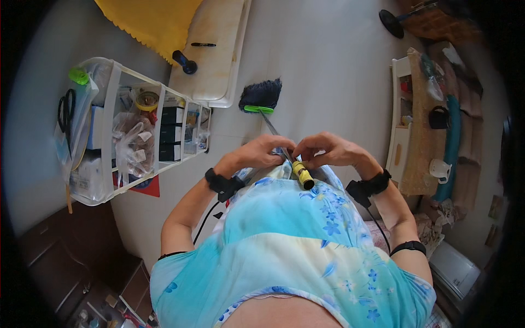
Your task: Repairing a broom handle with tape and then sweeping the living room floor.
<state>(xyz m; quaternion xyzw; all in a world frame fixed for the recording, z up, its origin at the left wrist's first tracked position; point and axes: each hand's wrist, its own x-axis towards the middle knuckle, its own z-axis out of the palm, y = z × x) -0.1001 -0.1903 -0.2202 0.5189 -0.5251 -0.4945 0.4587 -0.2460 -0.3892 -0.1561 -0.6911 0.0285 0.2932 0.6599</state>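
Note:
A broom slants away from my waist, its dark bristles [261, 94] on the floor below a bright green head [259, 109]. The thin metal handle [268, 123] ends in a yellow-wrapped, open-ended grip [302, 174] against the front of my blue floral dress [262, 209]. My left hand [262, 151] has its fingers across the handle just beyond the grip. Close beside it on the other side, my right hand [332, 149] has bent fingers with tips near the handle. What those right fingertips pinch is partly hidden. Both wrists wear black straps with cables.
To the left stands a white shelf rack [162, 123] with bags, boxes, tape and scissors [66, 110]. Beyond it, a pale table [213, 69] bears a yellow cloth [156, 24] and a pen [203, 44]. A cabinet [400, 151] at right carries a white mug [439, 170].

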